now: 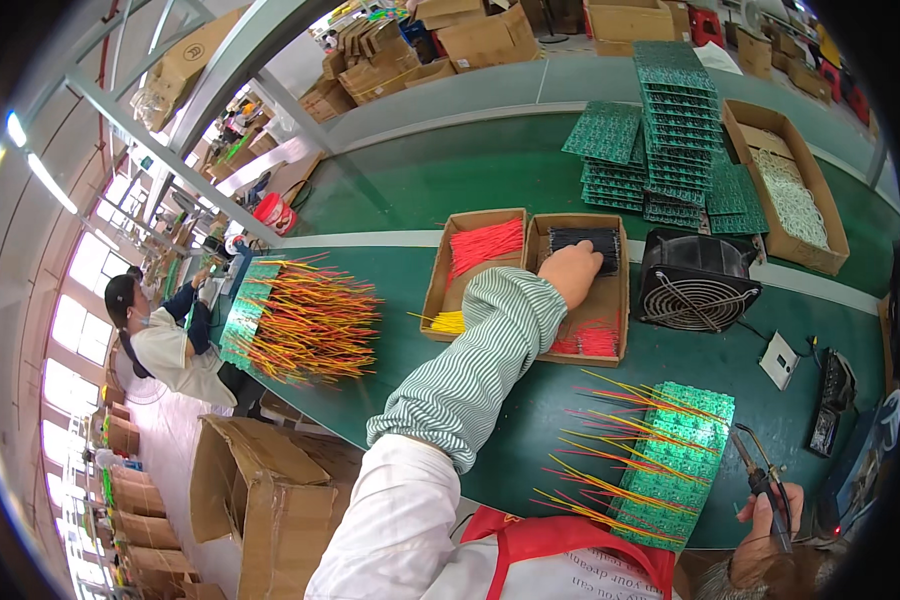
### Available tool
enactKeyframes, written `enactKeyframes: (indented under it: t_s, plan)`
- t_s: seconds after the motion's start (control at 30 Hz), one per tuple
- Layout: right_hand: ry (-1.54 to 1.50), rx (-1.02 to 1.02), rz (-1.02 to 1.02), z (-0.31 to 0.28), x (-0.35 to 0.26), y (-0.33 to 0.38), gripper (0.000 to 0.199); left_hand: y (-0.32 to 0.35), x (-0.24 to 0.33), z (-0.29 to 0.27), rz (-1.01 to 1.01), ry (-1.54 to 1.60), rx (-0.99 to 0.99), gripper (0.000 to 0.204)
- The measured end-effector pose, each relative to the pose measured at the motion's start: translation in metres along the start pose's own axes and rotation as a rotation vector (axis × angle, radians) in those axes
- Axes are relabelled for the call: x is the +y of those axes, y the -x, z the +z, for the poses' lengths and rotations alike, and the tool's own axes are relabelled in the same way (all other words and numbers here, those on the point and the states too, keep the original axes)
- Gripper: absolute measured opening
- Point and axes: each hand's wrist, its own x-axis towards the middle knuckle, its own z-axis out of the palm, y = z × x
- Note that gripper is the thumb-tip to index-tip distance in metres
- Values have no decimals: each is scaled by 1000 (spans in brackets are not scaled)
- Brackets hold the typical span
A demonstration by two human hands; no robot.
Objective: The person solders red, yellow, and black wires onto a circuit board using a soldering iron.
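My left hand (574, 271), in a green-striped sleeve, reaches into a cardboard tray (610, 300) and rests on a bundle of black wires (582, 238); its fingertips are hidden among them. Short red wires (596, 342) lie in the same tray's near end. My right hand (767, 522) grips a soldering iron (759, 474) at the lower right. Just left of it lies a green circuit board (682, 455) bristling with yellow and red wires.
A second tray (440, 270) holds red wires (484, 245) and yellow wires (450, 322). A black fan (694, 284) stands right of the trays. Stacked green boards (670, 130), a box of white wires (790, 195), a wired-board pile (300, 320) and another seated person (160, 340) surround the green bench.
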Motion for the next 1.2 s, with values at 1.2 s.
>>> enactKeyframes:
  t_s: [1.2]
  plan:
    - [-162, -79, 40, 12, -29, -8, 24, 66, 77, -85, 241, 503, -50, 16]
